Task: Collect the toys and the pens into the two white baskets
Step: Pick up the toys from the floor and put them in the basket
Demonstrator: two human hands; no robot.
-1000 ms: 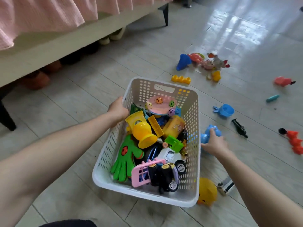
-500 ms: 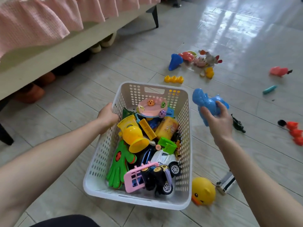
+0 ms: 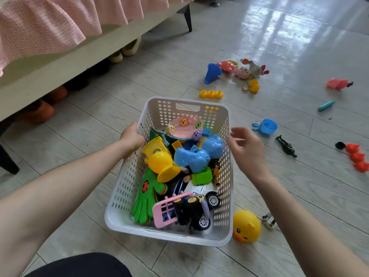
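Note:
A white perforated basket (image 3: 127, 182) stands on the floor, filled with several toys. A blue plastic animal toy (image 3: 196, 155) lies on top of the pile, near the right wall. My left hand (image 3: 130, 139) grips the basket's left rim. My right hand (image 3: 246, 148) hovers just outside the right rim, fingers spread and empty. A yellow duck toy (image 3: 247, 225) sits on the floor against the basket's near right corner. A blue cup (image 3: 266, 126) and a black figure (image 3: 286, 146) lie to the right of my right hand.
More toys lie scattered on the floor: a yellow block (image 3: 211, 94), a blue cone (image 3: 212, 73) beside a pink cluster, a teal pen (image 3: 325, 106), a pink toy (image 3: 338, 84), red pieces (image 3: 357, 157). A bed frame (image 3: 83, 56) with shoes beneath runs along the left.
My right hand lifted the blue animal toy from the floor, carried it over the basket and let it go. It now lies inside, and the hand is empty.

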